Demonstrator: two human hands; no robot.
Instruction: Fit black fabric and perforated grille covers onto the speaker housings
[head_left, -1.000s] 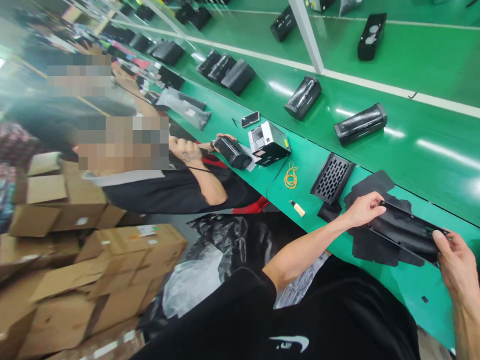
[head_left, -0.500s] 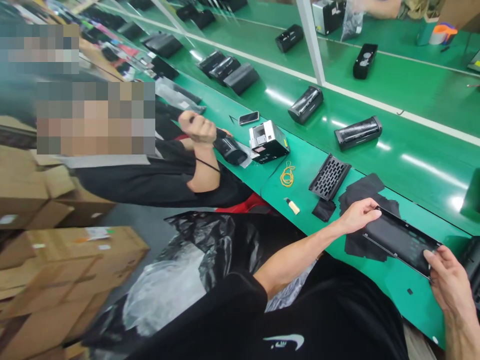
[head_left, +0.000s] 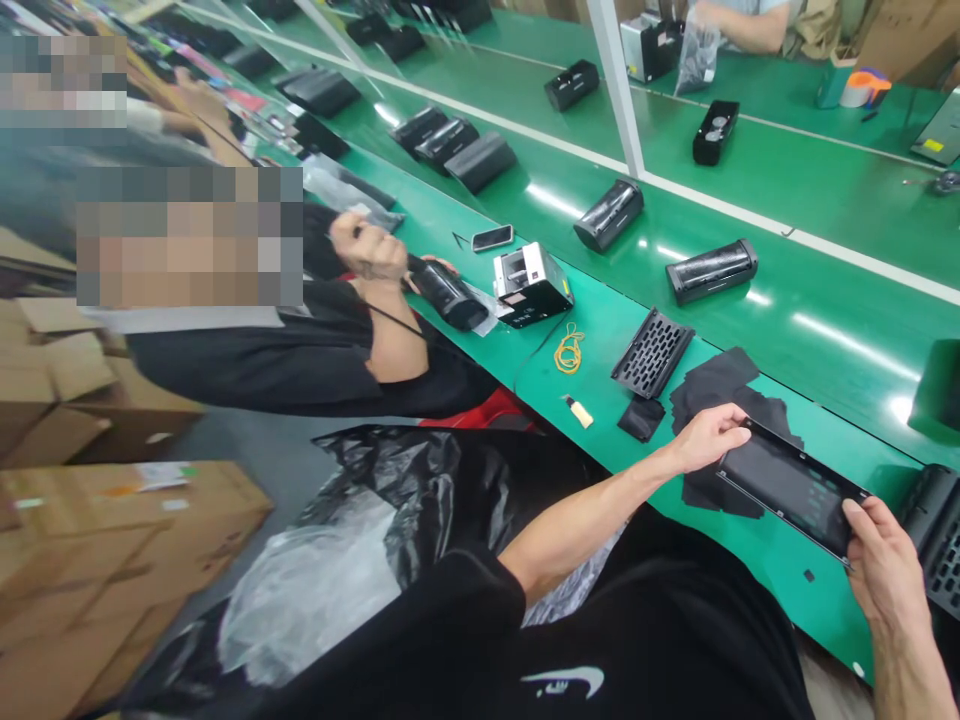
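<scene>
Between my two hands is a black speaker grille panel [head_left: 787,480], tilted, its inner side with dark mesh facing me. My left hand [head_left: 712,437] pinches its far-left end, thumb on top. At the opposite end my right hand [head_left: 881,545] grips the edge, with the thumb lying on the mesh. Beneath the panel spreads a pile of black fabric sheets [head_left: 716,388]. Beyond the pile, a perforated black grille [head_left: 652,352] rests on the green bench, and a small folded black cloth [head_left: 641,418] lies beside it.
A small yellow-handled tool [head_left: 579,411], yellow cord [head_left: 568,350], a silver-and-black machine [head_left: 532,285] and a phone [head_left: 492,238] lie on the bench. Black speakers [head_left: 712,271] stand on the green conveyor. A co-worker's raised hand [head_left: 367,245] is at left, and cardboard boxes [head_left: 127,540] are stacked below.
The view has shifted slightly, so most things sit a little further left. Both my hands keep hold of the panel. The co-worker's raised hand has moved slightly down and left.
</scene>
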